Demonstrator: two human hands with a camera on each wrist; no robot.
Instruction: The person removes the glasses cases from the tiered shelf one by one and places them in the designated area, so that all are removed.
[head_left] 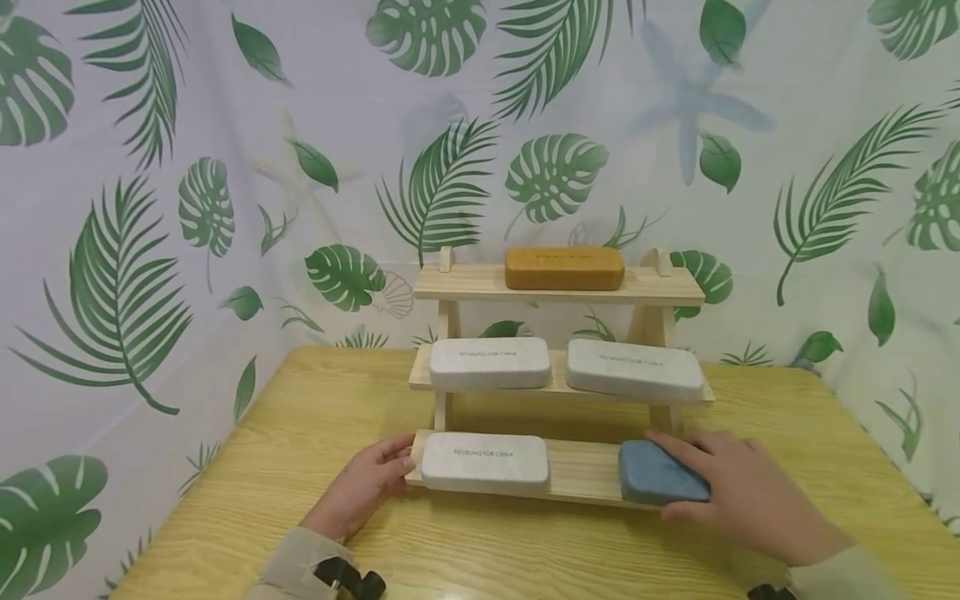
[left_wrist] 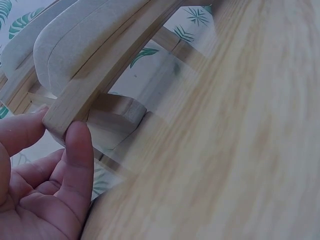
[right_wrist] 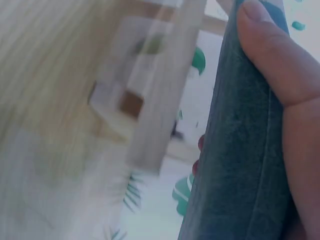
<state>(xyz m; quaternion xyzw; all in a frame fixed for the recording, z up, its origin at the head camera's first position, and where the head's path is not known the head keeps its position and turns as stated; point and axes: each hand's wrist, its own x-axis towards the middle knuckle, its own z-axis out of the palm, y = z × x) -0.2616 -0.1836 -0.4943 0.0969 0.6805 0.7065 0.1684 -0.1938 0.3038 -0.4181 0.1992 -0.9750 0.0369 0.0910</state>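
My left hand (head_left: 366,483) pinches the left end of the bottom board of a three-tier wooden shelf (head_left: 585,467); in the left wrist view, thumb and a finger (left_wrist: 80,150) press either side of the board's end. A white glasses case (head_left: 486,462) with printed lettering lies on that board beside the hand. At the board's right end my right hand (head_left: 738,492) grips a blue glasses case (head_left: 656,473), its thumb along one face in the right wrist view. The case sits at an angle there, its right part hidden under the hand.
Two white glasses cases, one on the left (head_left: 489,364) and one on the right (head_left: 633,369), lie on the middle board. An orange glasses case (head_left: 564,269) lies on the top one. The shelf stands on a wooden table (head_left: 300,417) before a leaf-patterned cloth (head_left: 480,208).
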